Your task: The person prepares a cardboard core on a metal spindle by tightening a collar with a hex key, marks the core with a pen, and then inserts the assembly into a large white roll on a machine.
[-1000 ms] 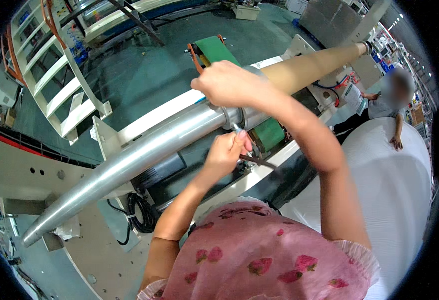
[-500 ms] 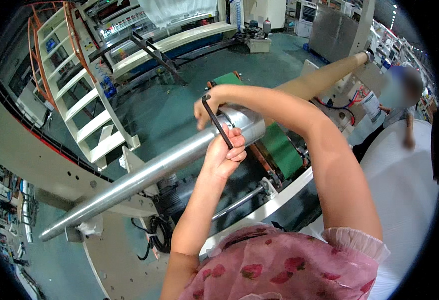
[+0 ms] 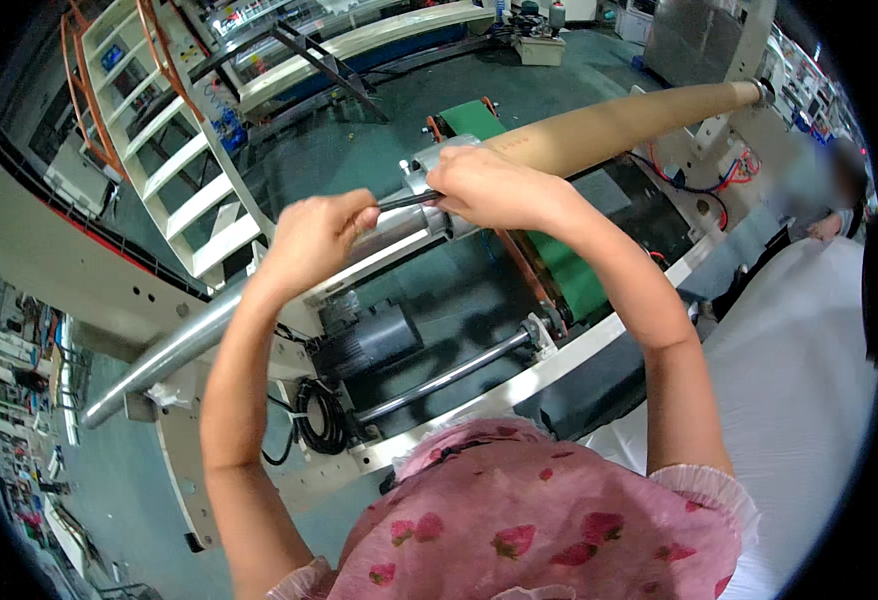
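Observation:
A long silver shaft (image 3: 184, 340) slants across in front of me, with a silver collar (image 3: 437, 156) around it beside a brown cardboard tube (image 3: 609, 128). My left hand (image 3: 309, 245) is closed on one end of a black hex key (image 3: 406, 201), above the shaft. At the key's other end, against the collar, my right hand (image 3: 494, 188) has its fingers bent around the key. Those fingers hide the key's tip, so whether it sits in a screw cannot be seen. A small bolt (image 3: 406, 166) sticks out near the collar.
Below the shaft are a dark motor (image 3: 379, 338), a coiled black cable (image 3: 321, 420) and a green belt (image 3: 569, 275) in a pale frame. White steps (image 3: 191, 195) with orange rails stand at left. A large white roll (image 3: 799, 340) and a person (image 3: 819, 200) are at right.
My left hand has moved left and turned over with the hex key, which now lies nearly level. My right hand has come over the collar to the key's other end.

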Demonstrator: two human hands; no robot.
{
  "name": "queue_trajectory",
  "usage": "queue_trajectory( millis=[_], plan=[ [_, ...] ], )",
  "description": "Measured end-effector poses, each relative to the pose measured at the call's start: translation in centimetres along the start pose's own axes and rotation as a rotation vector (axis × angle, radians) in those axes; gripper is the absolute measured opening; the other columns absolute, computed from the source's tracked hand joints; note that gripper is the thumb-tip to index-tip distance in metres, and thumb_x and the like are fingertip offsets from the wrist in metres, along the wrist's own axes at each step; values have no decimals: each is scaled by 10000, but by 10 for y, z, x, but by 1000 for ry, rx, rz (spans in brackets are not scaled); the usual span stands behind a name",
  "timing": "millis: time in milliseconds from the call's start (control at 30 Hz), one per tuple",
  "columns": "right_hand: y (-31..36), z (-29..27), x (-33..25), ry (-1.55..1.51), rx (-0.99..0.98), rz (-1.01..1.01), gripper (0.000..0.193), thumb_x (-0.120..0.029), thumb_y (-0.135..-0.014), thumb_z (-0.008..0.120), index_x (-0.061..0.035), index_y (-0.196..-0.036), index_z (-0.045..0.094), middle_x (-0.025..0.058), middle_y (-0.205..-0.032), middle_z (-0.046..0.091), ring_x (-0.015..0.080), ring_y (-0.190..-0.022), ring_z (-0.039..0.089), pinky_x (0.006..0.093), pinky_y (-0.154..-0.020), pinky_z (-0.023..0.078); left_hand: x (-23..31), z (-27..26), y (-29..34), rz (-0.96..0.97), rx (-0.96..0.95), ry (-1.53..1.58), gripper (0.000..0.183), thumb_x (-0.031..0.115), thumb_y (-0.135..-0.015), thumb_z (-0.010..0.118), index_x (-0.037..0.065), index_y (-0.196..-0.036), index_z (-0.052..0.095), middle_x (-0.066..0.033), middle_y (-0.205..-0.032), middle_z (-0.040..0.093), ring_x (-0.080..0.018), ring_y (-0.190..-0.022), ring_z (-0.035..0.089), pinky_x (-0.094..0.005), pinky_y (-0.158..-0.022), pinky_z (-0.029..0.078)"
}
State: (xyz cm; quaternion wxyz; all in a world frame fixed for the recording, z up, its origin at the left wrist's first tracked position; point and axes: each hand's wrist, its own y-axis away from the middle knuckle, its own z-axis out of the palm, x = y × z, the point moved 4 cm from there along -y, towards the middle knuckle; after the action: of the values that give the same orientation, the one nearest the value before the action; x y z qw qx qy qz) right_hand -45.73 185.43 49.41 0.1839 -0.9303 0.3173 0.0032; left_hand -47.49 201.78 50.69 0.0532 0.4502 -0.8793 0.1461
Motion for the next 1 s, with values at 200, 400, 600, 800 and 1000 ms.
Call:
queue_trajectory(
  millis=[200,400,600,800,1000],
  plan=[
    [-18,6,2,-176,-198,91,211,-185,-774,454,22,-763,494,198,-711,518,353,-693,500,400,-647,393,-14,-19,-23,70,-141,-85,197,244,-802,428,74,-743,507,-132,-582,493,-302,-590,504,-385,-532,371],
    [-18,-4,-1,-277,-270,135,176,-144,-771,448,27,-814,443,212,-779,501,359,-762,475,399,-656,368,-23,-11,-44,159,-131,-80,228,264,-809,408,77,-731,515,-120,-565,484,-289,-595,506,-370,-538,370],
    [-14,-6,1,-134,-289,162,151,-122,-747,469,21,-796,461,219,-742,508,377,-737,481,416,-650,376,-19,-11,-49,259,-105,-62,201,226,-795,431,58,-720,512,-115,-582,505,-293,-616,514,-382,-557,378],
    [-14,-3,-8,12,-307,239,165,-131,-768,451,30,-747,418,224,-689,479,385,-693,461,415,-603,353,-22,-8,-61,332,-155,-90,150,179,-771,462,40,-739,510,-133,-630,522,-301,-659,525,-394,-587,383],
    [-15,6,-13,147,-299,294,170,-148,-787,423,20,-765,411,231,-713,490,390,-729,474,432,-616,360,-40,5,-64,402,-154,56,160,189,-789,455,42,-786,519,-129,-652,522,-298,-665,518,-387,-605,378]
  ],
)
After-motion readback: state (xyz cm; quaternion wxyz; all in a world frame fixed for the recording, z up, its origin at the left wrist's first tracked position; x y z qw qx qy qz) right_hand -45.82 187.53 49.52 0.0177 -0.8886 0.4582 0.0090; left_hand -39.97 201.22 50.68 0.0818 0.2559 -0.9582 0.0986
